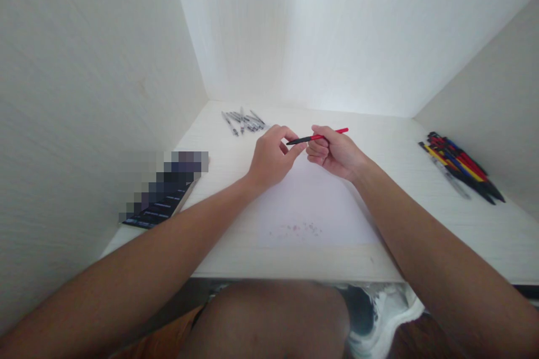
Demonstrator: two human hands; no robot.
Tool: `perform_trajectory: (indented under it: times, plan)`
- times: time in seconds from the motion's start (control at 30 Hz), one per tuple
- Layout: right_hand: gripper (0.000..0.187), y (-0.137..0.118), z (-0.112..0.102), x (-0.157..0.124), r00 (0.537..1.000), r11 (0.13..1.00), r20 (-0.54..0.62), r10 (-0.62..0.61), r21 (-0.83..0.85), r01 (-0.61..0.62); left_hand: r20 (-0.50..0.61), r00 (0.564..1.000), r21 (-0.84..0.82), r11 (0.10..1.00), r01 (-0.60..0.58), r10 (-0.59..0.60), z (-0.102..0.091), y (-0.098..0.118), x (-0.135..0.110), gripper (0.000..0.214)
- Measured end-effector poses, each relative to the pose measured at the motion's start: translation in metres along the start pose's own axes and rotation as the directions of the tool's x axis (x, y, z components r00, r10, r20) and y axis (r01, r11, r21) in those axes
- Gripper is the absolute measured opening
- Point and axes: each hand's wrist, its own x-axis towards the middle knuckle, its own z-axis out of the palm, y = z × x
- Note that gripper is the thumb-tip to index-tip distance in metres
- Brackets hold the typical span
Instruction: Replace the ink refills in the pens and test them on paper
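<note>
pale desk [236, 261] beneath, your left hand [273, 157] and right hand [332, 156] clamp fingers on one pen [312, 138]; a slackened grip could drop it onto the paper [332, 207].

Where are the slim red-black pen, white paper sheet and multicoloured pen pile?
Slim red-black pen [315, 137]: head view, on its barrel.
White paper sheet [322, 199]: head view, bare middle.
Multicoloured pen pile [460, 165]: head view, pile's middle.

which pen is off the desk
The red-and-black pen, held by left hand and right hand; the other coloured pens and clear pens lie piled on the desk.
</note>
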Motion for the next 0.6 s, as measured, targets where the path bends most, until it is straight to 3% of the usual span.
perform_trajectory:
  times: [0.13, 0.3, 0.47, 0.6]
  plan:
    - [0.059, 0.001, -0.001, 0.001, 1.000, 1.000, 0.015, 0.010, -0.009, -0.010, -0.004, 0.999, 0.004, 0.999, -0.032, 0.032, -0.002, 0.002, 0.001, 0.023]
    - [0.058, 0.002, -0.002, 0.002, 0.999, 1.000, 0.040, 0.020, 0.001, -0.021, 0.072, 0.996, -0.026, 0.998, 0.056, -0.054, -0.005, 0.010, 0.001, 0.054]
    - [0.056, 0.003, -0.004, 0.003, 1.000, 1.000, 0.009, 0.024, 0.010, -0.024, 0.022, 0.999, -0.052, 0.998, 0.032, -0.031, -0.001, 0.004, 0.000, 0.021]
    - [0.055, 0.003, -0.005, 0.004, 1.000, 0.999, 0.008, 0.027, 0.027, -0.027, 0.013, 1.000, -0.029, 1.000, 0.001, -0.001, 0.000, 0.000, 0.000, 0.014]
